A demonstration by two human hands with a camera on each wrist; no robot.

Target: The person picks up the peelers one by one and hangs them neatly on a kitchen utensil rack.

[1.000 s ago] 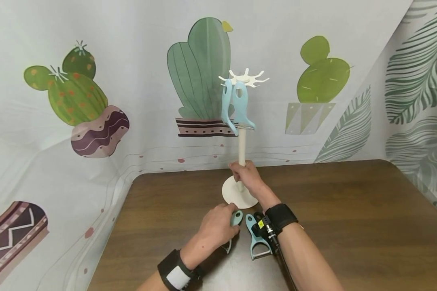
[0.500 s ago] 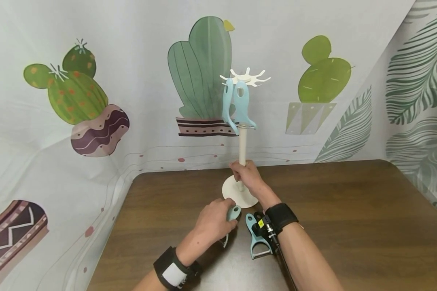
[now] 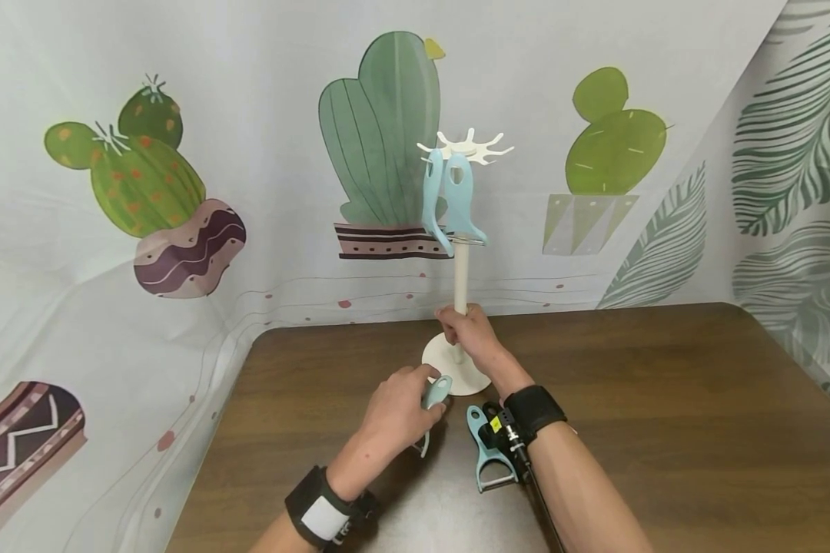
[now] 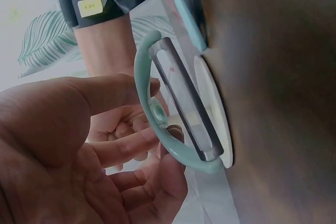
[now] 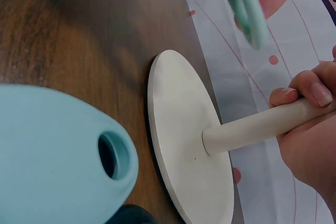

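My left hand pinches a mint-green Y-shaped peeler, handle end pointing up toward the stand. In the left wrist view the peeler's metal blade faces the camera, and thumb and fingers hold it just behind the blade frame. My right hand grips the post of a cream rack low down, above its round base. Two light blue peelers, one at the left and one in front, hang from the rack's hooked top.
Another light blue peeler lies on the brown table, close beside my right wrist's strap and camera. Its handle looms large in the right wrist view. A cactus-print cloth hangs behind the table.
My left hand has risen and moved slightly left and farther from me, carrying the mint-green peeler, whose handle now overlaps the base's edge. My right hand stays on the post.
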